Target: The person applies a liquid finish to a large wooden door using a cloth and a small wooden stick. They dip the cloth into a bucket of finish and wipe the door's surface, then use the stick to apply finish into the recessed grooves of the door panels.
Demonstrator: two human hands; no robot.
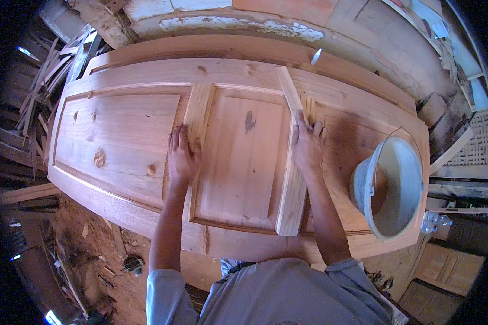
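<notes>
A large panelled wooden door (238, 157) lies flat in front of me. My left hand (183, 157) rests on the left crosspiece (201, 105) of the door, its fingers laid over the wood and holding nothing. On the right crosspiece, my right hand (308, 143) has its fingers curled round a pale wooden strip (289, 89), which slants toward the far edge. Below that hand a flat pale piece of wood (291, 208) runs toward me, ending on the near rail. The hand hides whether these are one piece or two.
A worn bucket (370, 184) with a wire handle stands on the door's right end. Behind lies another panelled door (228, 43), with a white pointed tip (316, 56) near its edge. Scrap wood (43, 81) is piled at left. A plastic bottle (436, 222) lies at right.
</notes>
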